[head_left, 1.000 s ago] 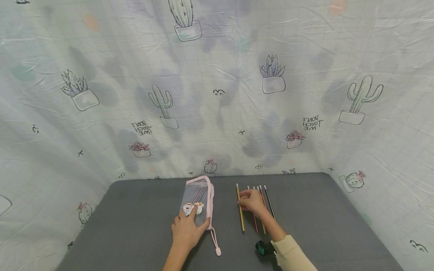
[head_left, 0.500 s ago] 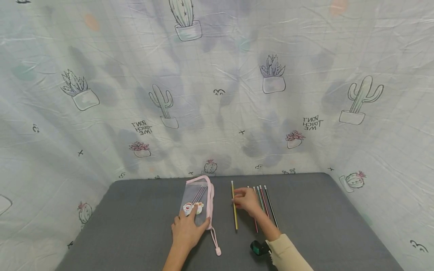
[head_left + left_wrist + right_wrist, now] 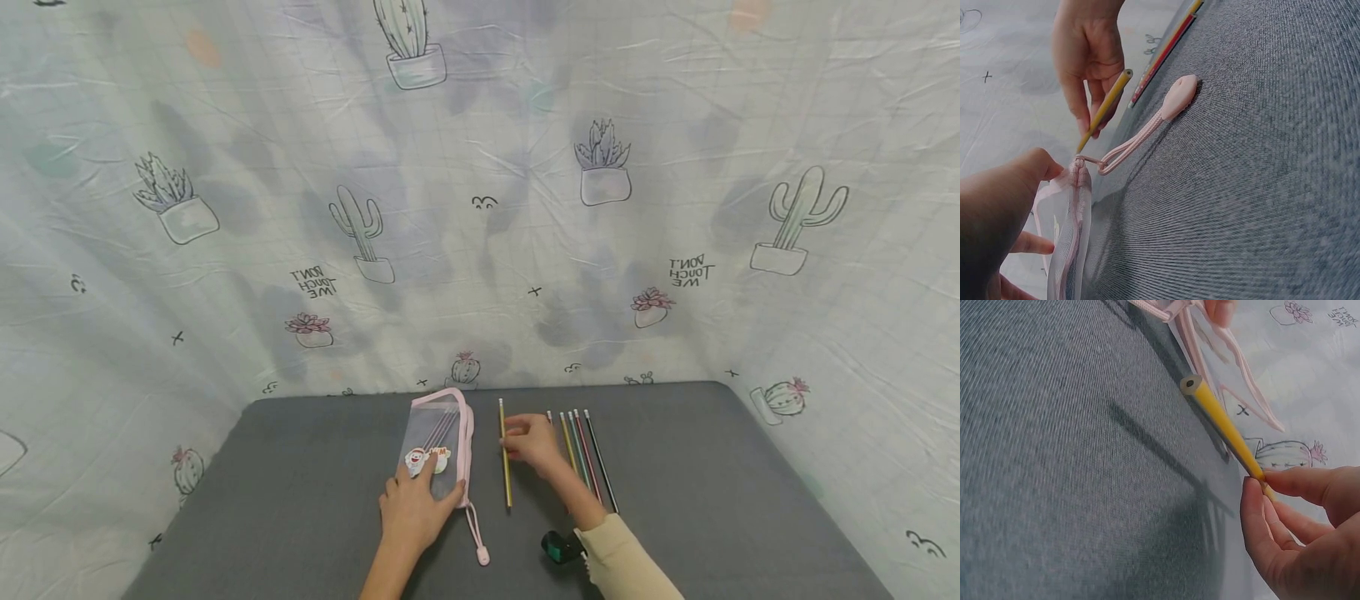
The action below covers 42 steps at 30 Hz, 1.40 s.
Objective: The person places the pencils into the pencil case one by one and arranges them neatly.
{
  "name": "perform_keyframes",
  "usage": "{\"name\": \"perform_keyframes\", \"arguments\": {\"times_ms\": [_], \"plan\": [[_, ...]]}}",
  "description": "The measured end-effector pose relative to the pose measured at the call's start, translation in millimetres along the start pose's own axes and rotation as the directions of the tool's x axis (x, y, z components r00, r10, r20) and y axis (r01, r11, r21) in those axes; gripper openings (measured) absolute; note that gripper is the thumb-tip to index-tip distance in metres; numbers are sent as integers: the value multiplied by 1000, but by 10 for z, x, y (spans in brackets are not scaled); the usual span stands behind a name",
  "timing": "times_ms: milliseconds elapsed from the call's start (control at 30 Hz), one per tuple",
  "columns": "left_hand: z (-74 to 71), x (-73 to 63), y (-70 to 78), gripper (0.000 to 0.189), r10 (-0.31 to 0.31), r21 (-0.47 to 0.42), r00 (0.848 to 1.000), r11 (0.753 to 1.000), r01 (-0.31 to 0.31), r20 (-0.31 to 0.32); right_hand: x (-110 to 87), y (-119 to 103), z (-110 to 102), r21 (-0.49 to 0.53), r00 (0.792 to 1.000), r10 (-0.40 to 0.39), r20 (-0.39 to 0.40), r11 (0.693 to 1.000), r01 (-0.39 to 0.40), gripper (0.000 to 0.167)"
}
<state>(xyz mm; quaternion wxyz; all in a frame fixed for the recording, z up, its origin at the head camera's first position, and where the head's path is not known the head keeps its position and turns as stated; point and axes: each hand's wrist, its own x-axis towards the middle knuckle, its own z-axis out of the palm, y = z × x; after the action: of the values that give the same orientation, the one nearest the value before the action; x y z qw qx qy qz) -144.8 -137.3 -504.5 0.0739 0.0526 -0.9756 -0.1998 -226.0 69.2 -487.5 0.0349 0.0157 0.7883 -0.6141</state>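
Note:
My left hand [image 3: 418, 508] rests with spread fingers on a clear pencil case [image 3: 420, 425] with pink trim and stickers, the thumb [image 3: 1038, 164] near its zipped edge. Inside the case, thin pinkish lines show through. To the right of it, my right hand [image 3: 531, 440] pinches a yellow pencil [image 3: 506, 467] between thumb and fingers. In the right wrist view the unsharpened end of the pencil [image 3: 1225, 428] points up and left, above its shadow on the cloth. A pink cord with a pull tab [image 3: 1180, 99] hangs from the zipper.
Right of my hand several pencils lie side by side, among them a green pencil [image 3: 581, 450] and a black pencil [image 3: 600, 458]; my forearm covers part of the row. A black device [image 3: 558, 547] shows at the right wrist. Patterned cloth [image 3: 480, 250] hangs behind the grey table [image 3: 300, 500].
My right hand has carried the yellow pencil left, away from the row and closer to the case. My left hand and the case have not moved.

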Motion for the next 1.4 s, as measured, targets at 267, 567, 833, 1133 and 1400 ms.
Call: {"name": "perform_keyframes", "arguments": {"times_ms": [267,567,833,1133,1400], "plan": [[-7,-4,4,75,5,1,1000,1000,-5,-10,30,-16,98,0,1000,-6,-7,1000,6,37],[-19,-4,4,76,5,6,1000,1000,-5,0,59,-66,201,37,1000,-11,2,999,11,38],[-16,7,-3,77,0,10,1000,1000,0,11,87,-87,304,76,1000,-28,9,997,27,37],[-25,5,1,77,-14,24,999,1000,13,33,117,-91,440,107,1000,-26,-16,994,28,37],[-26,5,15,76,-15,22,999,1000,14,33,148,-73,513,185,997,22,-68,983,-9,39]]}}
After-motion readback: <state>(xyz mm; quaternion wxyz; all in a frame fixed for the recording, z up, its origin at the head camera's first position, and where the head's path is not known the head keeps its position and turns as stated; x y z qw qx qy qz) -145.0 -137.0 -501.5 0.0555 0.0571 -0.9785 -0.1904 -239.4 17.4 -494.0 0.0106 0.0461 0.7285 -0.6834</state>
